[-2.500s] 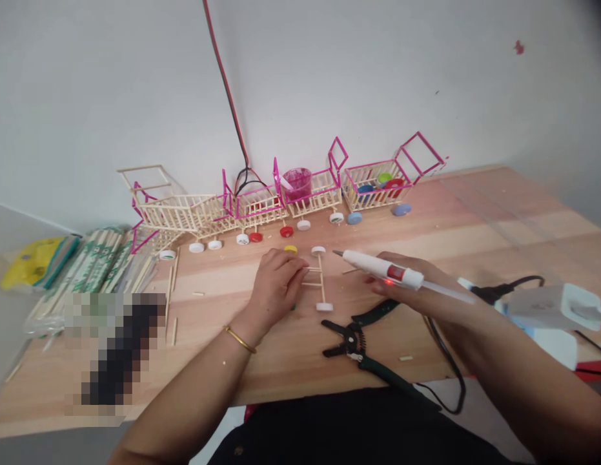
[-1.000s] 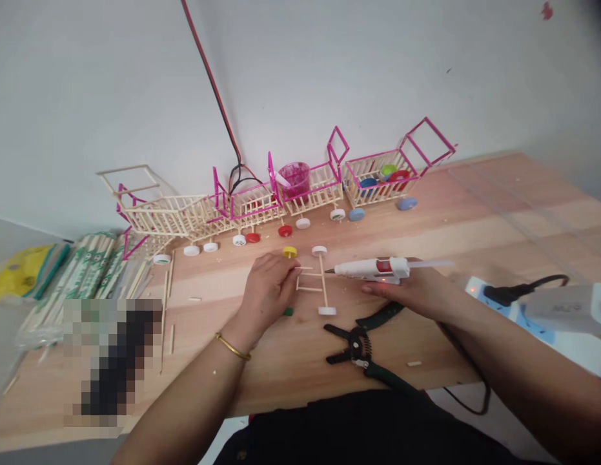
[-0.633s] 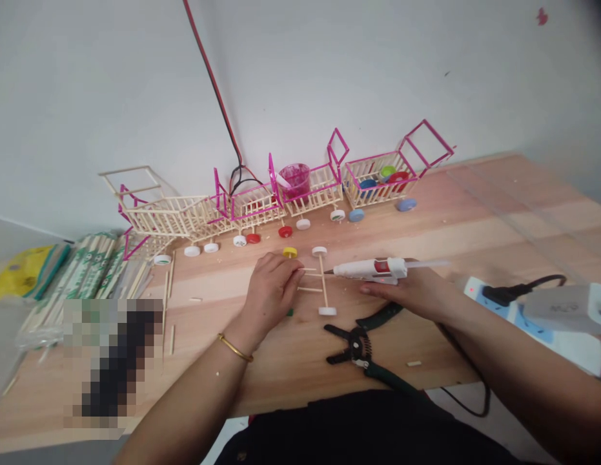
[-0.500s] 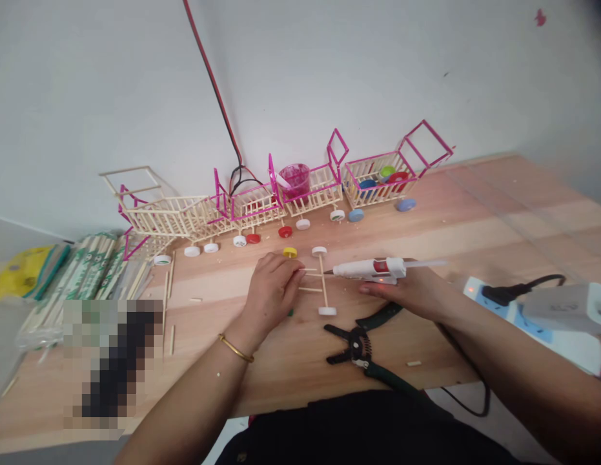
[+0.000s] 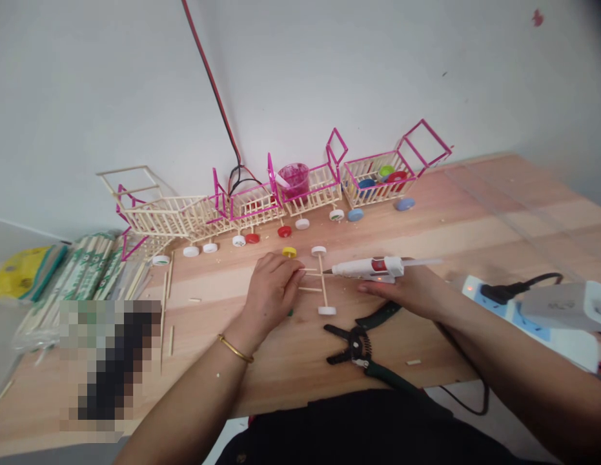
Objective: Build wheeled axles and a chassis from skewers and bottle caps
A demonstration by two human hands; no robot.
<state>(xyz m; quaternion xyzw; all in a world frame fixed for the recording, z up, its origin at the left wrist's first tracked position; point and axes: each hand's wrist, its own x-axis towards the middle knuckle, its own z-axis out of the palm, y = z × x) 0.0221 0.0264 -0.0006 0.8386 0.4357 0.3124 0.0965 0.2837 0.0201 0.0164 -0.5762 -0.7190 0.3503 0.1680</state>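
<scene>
My left hand (image 5: 275, 284) is closed on the thin wooden sticks of a small wheeled frame, and its palm side is hidden. At the right end of the frame, a wooden axle (image 5: 323, 282) joins two white bottle-cap wheels (image 5: 327, 310). A yellow cap (image 5: 289, 252) shows just beyond my fingers, and a bit of green peeks out below them. My right hand (image 5: 401, 290) grips a white glue gun (image 5: 363, 268), whose nozzle meets the axle where a stick joins it. A clear glue stick juts from the gun's back.
Dark-handled wire strippers (image 5: 357, 345) lie open in front of the frame. Several stick-built carts (image 5: 310, 187) with cap wheels line the wall. Bagged sticks (image 5: 82, 271) lie at left, a power strip (image 5: 518, 316) at right. Loose stick pieces (image 5: 195, 299) are scattered about.
The view has shifted very slightly. Both hands, the glue gun and the wheeled frame hold almost the same positions, with the nozzle still at the axle.
</scene>
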